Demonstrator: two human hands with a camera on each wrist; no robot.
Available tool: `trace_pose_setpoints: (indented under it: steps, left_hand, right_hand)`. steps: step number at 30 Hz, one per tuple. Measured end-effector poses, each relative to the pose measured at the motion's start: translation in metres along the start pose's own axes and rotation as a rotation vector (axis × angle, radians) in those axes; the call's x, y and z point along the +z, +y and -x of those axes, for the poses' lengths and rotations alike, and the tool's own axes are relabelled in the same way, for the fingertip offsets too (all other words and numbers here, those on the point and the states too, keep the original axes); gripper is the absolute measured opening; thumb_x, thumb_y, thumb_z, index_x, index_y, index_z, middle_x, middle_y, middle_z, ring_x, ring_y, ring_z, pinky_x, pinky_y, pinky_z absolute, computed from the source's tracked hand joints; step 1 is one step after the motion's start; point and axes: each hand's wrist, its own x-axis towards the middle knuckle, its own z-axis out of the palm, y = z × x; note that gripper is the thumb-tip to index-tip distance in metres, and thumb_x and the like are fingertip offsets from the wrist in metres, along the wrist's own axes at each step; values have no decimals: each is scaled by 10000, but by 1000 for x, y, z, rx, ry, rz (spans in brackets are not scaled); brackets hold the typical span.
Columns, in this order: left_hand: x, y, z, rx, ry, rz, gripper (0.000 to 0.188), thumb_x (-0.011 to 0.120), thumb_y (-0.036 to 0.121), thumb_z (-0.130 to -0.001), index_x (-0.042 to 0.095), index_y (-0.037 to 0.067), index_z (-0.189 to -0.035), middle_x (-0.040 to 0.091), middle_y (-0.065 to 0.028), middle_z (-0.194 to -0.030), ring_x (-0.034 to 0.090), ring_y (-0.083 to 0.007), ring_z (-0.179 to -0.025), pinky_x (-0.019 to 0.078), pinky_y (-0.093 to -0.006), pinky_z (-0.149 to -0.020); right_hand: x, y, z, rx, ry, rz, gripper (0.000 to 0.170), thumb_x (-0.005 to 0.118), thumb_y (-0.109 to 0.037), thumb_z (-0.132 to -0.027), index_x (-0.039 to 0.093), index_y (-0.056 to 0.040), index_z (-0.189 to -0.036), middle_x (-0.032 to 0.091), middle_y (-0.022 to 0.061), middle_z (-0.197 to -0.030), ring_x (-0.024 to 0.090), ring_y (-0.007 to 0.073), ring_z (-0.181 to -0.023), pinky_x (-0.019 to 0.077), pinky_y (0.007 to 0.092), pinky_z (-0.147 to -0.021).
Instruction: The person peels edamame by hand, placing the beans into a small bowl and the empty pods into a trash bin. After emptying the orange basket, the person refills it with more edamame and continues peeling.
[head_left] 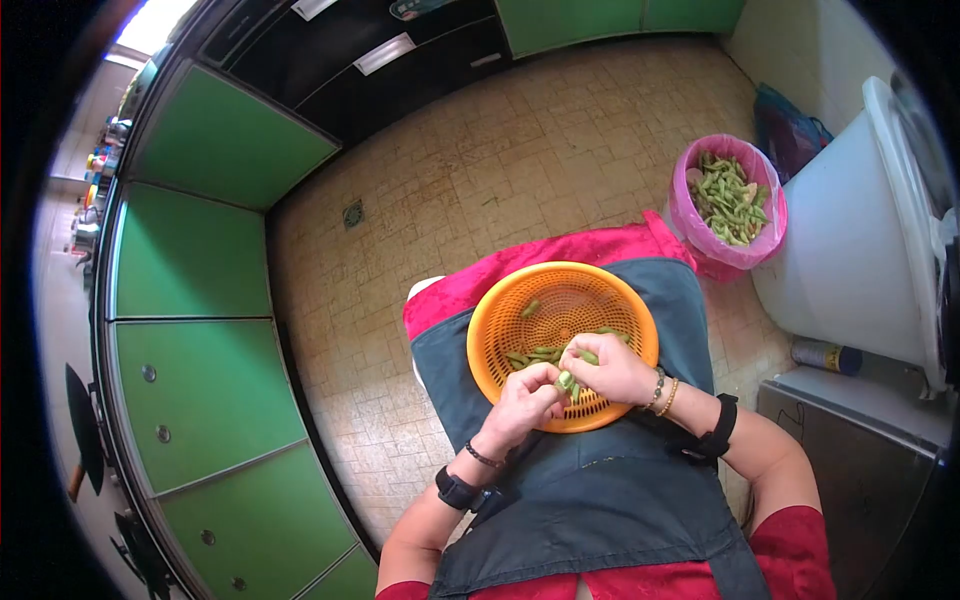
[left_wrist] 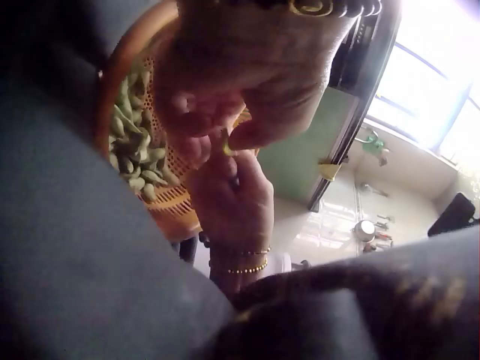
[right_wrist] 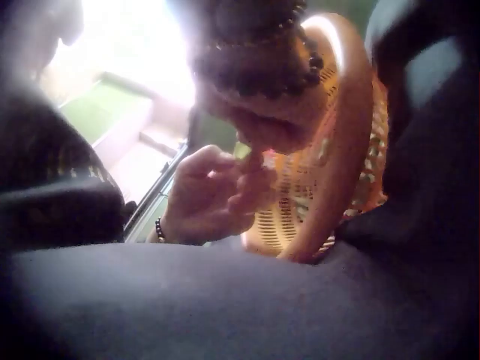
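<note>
An orange basket (head_left: pixel 480 345) with a pierced floor sits on the person's lap, with several green pods (head_left: pixel 535 356) inside. Over its near side both hands meet at a green pod (head_left: pixel 567 382). The left hand (head_left: pixel 522 405) pinches it from the left, its fingers curled. From the right, the right hand (head_left: pixel 615 374) pinches at the same pod, and another green piece shows by its fingers. In the left wrist view, pods (left_wrist: pixel 135 150) lie in the basket beside the hands. The right wrist view shows a pale green bit (right_wrist: pixel 241 150) between the fingertips.
A pink-lined bin (head_left: pixel 683 215) full of green pods and husks stands on the floor at the right, beside a large white container (head_left: pixel 850 220). Green cabinets (head_left: pixel 200 370) line the left. A metal-topped box (head_left: pixel 850 400) is by the right elbow.
</note>
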Motion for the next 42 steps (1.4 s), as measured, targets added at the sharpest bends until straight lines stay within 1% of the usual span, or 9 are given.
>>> trace_pose_setpoints:
  steps: [4, 12, 15, 19, 21, 23, 27, 31, 42]
  left_hand:
    - [-6, -1, -5, -79, -54, -49, 71, 512, 141, -836, 547, 79, -825, 502, 50, -639, 401, -12, -492, 292, -156, -429]
    - [6, 2, -8, -84, -56, -134, 154, 439, 77, -799, 575, 48, -867, 498, 53, -620, 423, -21, -504, 324, -169, -455]
    - [3, 1, -8, -86, -47, -63, 186, 435, 71, -801, 585, 45, -909, 540, 30, -657, 447, -26, -524, 328, -157, -458]
    - [-6, -3, -6, -90, -48, -20, 156, 462, 89, -819, 586, 54, -907, 547, 21, -704, 449, -23, -547, 320, -153, -454]
    - [-8, -4, -5, -96, -39, -8, 139, 480, 113, -833, 586, 60, -905, 541, 21, -700, 450, -24, -547, 321, -154, -455]
    - [-10, -7, -5, -84, -52, 4, 118, 477, 146, -845, 569, 74, -835, 524, 28, -675, 445, -27, -545, 333, -157, -462]
    - [-7, -5, -6, -122, -73, -38, 145, 447, 152, -846, 520, 89, -738, 483, 41, -642, 440, -33, -549, 353, -169, -467]
    - [-6, -7, -3, -107, -124, -9, 159, 477, 197, -876, 534, 84, -780, 516, 35, -649, 426, -25, -512, 326, -160, -439]
    - [-10, -12, -4, -55, -45, 129, 130, 486, 187, -885, 536, 77, -839, 540, 20, -671, 477, -35, -527, 349, -157, -441]
  right_hand:
    - [-3, -7, 7, 11, -46, 252, 180, 531, -212, -760, 562, -70, -866, 601, 150, -751, 599, 286, -731, 458, 384, -645]
    - [3, -28, 28, -209, -13, 641, 185, 530, -121, -720, 480, -42, -880, 571, 163, -680, 573, 341, -641, 457, 432, -580]
    - [-28, -53, 32, -447, 212, 608, 161, 530, -85, -716, 495, -49, -869, 555, 152, -647, 568, 327, -601, 454, 413, -547]
    - [-117, -87, 33, -286, 742, 726, 125, 552, -139, -772, 523, -70, -871, 567, 161, -708, 578, 303, -602, 452, 385, -538]
    - [-157, -90, 34, -113, 944, 956, 217, 588, -177, -766, 517, -75, -943, 587, 142, -742, 584, 305, -651, 468, 383, -582]
    - [-179, -83, 35, -389, 1022, 1360, 312, 620, -177, -749, 500, -66, -1015, 595, 123, -773, 587, 300, -696, 474, 383, -615]
    - [-106, -99, 26, -365, 675, 827, 273, 623, -113, -731, 530, -16, -969, 585, 115, -859, 583, 258, -734, 469, 333, -639]
    - [-31, -54, -16, -697, 146, 890, 130, 568, -76, -724, 528, -34, -841, 559, 106, -778, 579, 240, -686, 469, 351, -614]
    - [-2, 7, -79, -328, -25, 1286, 193, 511, -104, -723, 532, -70, -912, 575, 120, -886, 606, 249, -778, 497, 363, -638]
